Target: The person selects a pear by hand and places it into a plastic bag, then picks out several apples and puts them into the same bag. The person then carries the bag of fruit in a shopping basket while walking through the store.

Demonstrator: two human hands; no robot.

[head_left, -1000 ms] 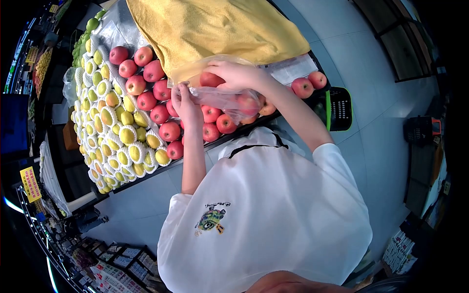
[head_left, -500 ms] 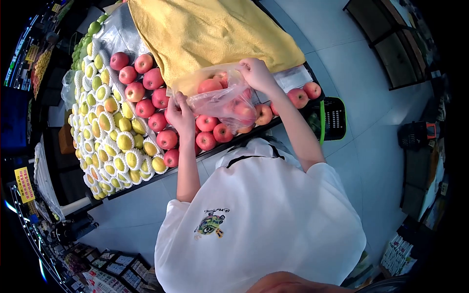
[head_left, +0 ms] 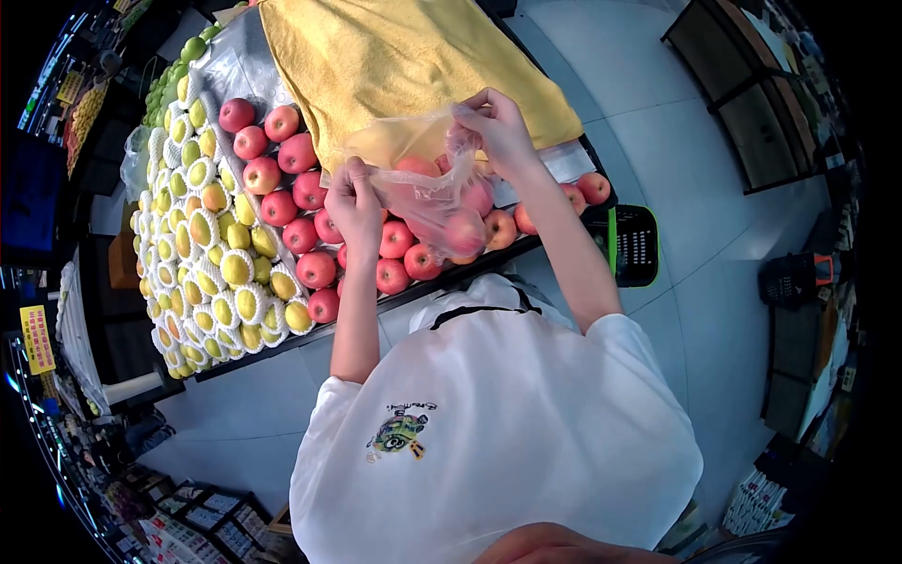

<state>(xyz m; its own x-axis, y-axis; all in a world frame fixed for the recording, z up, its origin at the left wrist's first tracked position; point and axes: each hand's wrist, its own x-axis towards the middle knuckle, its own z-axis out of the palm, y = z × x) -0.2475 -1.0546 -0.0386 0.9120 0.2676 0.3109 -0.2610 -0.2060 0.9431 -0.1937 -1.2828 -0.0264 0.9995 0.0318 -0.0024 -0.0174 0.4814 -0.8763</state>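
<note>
A clear plastic bag (head_left: 413, 195) is stretched between my two hands, with red apples showing in or through it. My left hand (head_left: 355, 202) pinches the bag's left edge between thumb and fingers. On the other side, my right hand (head_left: 493, 132) grips the upper right of the rim, its fingers closed on the film. Loose red apples (head_left: 318, 270) lie in rows under and around my left hand. Just beyond the bag, a yellow cloth (head_left: 404, 75) covers part of the stand. Which apples are inside the bag and which lie behind it is hard to tell.
To the left, yellow fruit in white foam nets (head_left: 211, 268) is piled up, with green fruit (head_left: 193, 49) behind. A black and green basket (head_left: 636, 246) stands right of the stand. Another basket (head_left: 794, 279) and shelving (head_left: 733, 85) are farther right.
My right hand has shifted slightly right and its fingers have turned on the rim. The bag's mouth looks more spread, and my left hand is slightly farther right.
</note>
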